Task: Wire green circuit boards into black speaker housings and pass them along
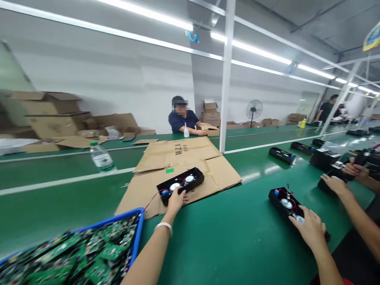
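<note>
My left hand [177,201], with a white bracelet at the wrist, grips the near edge of a black speaker housing [196,179] that lies on flattened cardboard. Two round silver speakers and a blue part show inside it, and a red wire runs out to the left. Over to the right, my right hand [310,227] is closed around the near end of a second black speaker housing [277,200] on the green bench. That housing also contains round speakers, a blue part and red wires; a small loose piece on leads sticks up from it.
A blue tray [137,233] heaped with green circuit boards stands at lower left. Behind are the cardboard [184,152] and a water bottle [102,159]. A co-worker's hands [335,184] handle black housings at right. Another person [184,116] sits across the bench near a white post [227,79].
</note>
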A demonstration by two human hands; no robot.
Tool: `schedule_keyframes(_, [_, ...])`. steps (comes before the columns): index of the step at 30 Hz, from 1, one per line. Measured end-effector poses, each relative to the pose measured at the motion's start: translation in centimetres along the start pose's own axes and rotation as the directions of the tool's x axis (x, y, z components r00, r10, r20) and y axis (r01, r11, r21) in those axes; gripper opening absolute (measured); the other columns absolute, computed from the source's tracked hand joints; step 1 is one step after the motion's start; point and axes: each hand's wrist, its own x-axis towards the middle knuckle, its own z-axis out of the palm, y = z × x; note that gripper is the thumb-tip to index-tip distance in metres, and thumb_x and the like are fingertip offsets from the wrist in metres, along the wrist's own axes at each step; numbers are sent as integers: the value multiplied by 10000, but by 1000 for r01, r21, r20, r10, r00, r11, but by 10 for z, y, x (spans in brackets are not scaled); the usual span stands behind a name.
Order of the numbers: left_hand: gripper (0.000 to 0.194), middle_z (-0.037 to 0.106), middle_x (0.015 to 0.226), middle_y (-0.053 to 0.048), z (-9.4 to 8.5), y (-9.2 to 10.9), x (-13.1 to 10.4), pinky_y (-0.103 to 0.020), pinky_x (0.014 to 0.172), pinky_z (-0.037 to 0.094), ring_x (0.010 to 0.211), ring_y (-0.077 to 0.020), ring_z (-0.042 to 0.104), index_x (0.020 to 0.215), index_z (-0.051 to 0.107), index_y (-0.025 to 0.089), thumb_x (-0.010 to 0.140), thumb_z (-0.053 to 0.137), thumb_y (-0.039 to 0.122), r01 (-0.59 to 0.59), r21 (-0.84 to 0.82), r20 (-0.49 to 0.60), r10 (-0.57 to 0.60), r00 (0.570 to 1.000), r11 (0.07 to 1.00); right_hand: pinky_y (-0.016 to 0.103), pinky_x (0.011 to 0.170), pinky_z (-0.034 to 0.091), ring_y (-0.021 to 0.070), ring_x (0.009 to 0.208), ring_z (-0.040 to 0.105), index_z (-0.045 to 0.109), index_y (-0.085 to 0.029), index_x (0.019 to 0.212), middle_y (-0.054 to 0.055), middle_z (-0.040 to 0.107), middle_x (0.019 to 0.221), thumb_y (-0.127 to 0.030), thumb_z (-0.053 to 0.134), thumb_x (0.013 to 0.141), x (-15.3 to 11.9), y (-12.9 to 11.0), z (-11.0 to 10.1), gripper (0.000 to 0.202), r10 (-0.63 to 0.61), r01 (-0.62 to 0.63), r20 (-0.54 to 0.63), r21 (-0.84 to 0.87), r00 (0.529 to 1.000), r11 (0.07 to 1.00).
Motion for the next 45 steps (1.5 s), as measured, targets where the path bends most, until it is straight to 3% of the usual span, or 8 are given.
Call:
schedule_keyframes(7, [137,660,769,-72,11,-8,-37,-285,652,548,745,-184,671,904,429,149,850,477,266,21,-156,75,-9,997,988,434,1023,346,225,1232,353,613,-165,1008,57,505,1249,-554,368,850,-33,-29,-20,486,-244,323,-405,139,881,936])
schedule_keyframes(17, [570,687,894,-120,50,-60,-198,-297,649,513,868,-246,664,934,430,190,673,513,690,94,-225,279,-29,960,970,376,997,422,175,1229,361,615,-203,997,33,485,1251,-322,429,881,-95,-156,-49,249,-570,566,-128,414,812,713])
schedule_keyframes(24, [466,608,1147,-132,11,-23,-258,-369,836,487,970,-266,612,1165,529,172,738,606,341,-211,137,613,84,786,968,453,1053,365,225,1242,400,436,-261,1318,47,424,1339,-303,680,712,-160,-262,-35,654,-957,831,270,504,108,236])
schedule_keyframes(28, [522,621,1146,-116,-67,0,-264,-394,908,454,1058,-292,586,1254,520,191,762,611,337,-429,128,854,120,507,894,556,1052,282,257,1176,451,613,-198,1039,48,519,1226,-194,655,704,-189,-291,-13,337,-927,865,371,482,-58,139])
schedule_keyframes(30, [404,673,1018,-94,-105,-4,-257,-285,847,489,943,-193,638,1185,547,157,846,501,371,-296,4,791,178,585,955,496,1040,324,211,1119,480,616,-163,841,12,559,1150,-113,565,734,-195,-298,-11,129,-947,815,314,565,-67,129])
schedule_keyframes(33, [322,680,889,-33,-151,-27,-229,-234,766,500,832,-141,635,1036,610,183,889,398,375,-197,313,157,154,976,929,318,888,441,125,931,528,560,-145,796,8,600,958,-110,460,788,-191,-301,-18,106,-963,621,255,741,89,254])
schedule_keyframes(38, [408,513,1222,-193,-214,-73,-188,-442,1043,292,1211,-296,424,1209,519,66,856,380,216,269,548,-541,90,836,792,176,721,461,78,793,568,520,-130,818,34,602,837,-488,430,856,-167,-295,-32,371,-890,172,390,885,235,433])
schedule_keyframes(45, [376,606,1035,-155,-252,-107,-174,-437,878,437,1011,-255,567,1096,576,79,820,554,333,547,532,-632,-127,764,646,144,822,473,61,847,598,557,-173,919,11,620,964,-526,536,776,-145,-292,-30,381,-862,132,473,857,183,499])
